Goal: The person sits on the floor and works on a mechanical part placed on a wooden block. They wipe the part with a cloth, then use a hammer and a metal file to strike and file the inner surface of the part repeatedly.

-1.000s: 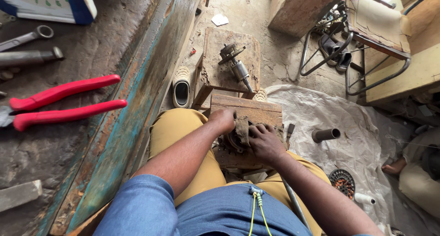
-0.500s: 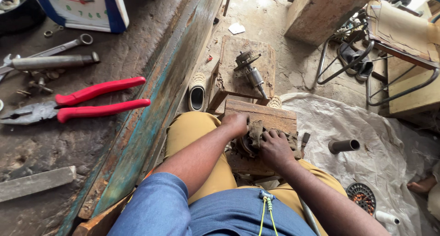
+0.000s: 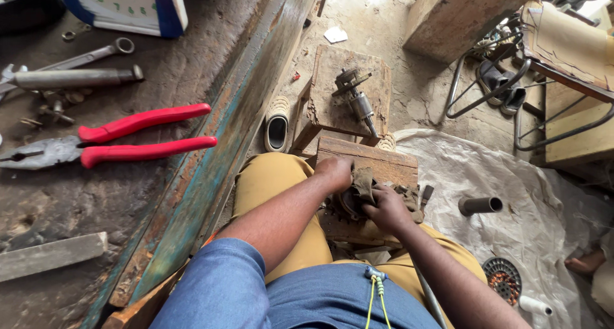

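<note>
View from above of a seated person in a blue shirt and mustard trousers. At frame centre, both hands meet over a dark, round metal part [image 3: 348,204] resting on a rough wooden block [image 3: 377,166]. The left hand [image 3: 335,173] curls over the part's upper left edge, fingers bent down. The right hand [image 3: 385,207] is closed around a grimy, crumpled rag [image 3: 364,183] pressed against the part. Just above, a second worn wooden block [image 3: 332,95] carries a greasy motor rotor [image 3: 358,102] with a steel shaft. At left, a scarred, dusty tabletop [image 3: 160,67] holds pliers [image 3: 115,143] with 2 red handles, a spanner [image 3: 89,54] and a clock [image 3: 137,6]. At right, a short pipe [image 3: 480,205] lies on pale plastic sheet [image 3: 511,182].
</note>
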